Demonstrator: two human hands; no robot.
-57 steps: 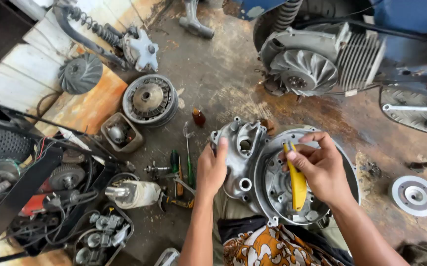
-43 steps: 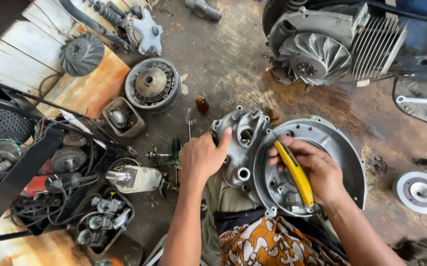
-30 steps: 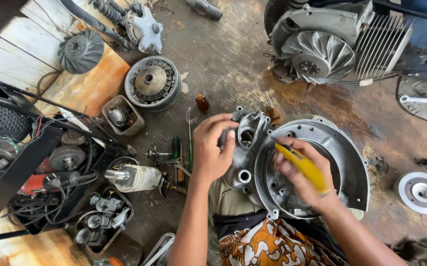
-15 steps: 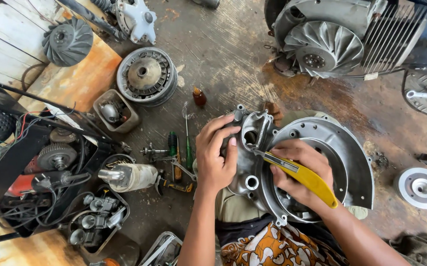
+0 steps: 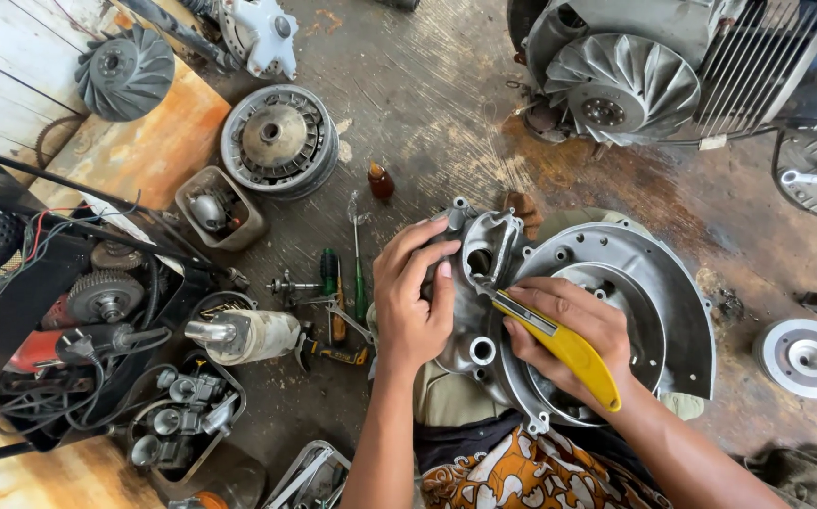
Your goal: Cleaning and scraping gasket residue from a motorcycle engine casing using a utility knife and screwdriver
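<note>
A grey cast-metal engine cover [image 5: 658, 292] with a round opening rests on my lap, its narrow end pointing away from me. My left hand [image 5: 411, 300] grips that narrow left part, fingers curled over its edge. My right hand [image 5: 569, 330] holds a yellow utility knife [image 5: 559, 344], its blade tip laid against the casting's edge near an oval hole [image 5: 479, 261]. Beneath the cover lie a khaki cloth and patterned orange fabric [image 5: 522, 476].
A finned engine with a fan wheel [image 5: 620, 85] stands at the top right. On the stained floor are a round clutch assembly [image 5: 278, 141], a small brown bottle [image 5: 380, 181], screwdrivers [image 5: 333, 297], a metal cylinder [image 5: 244, 335], a silver disc [image 5: 804, 356] and trays of parts at left.
My right hand turned the yellow knife from upright inside the opening to slanting left, blade now at the casting's edge. My left hand shifted up the narrow end. The camera moved closer.
</note>
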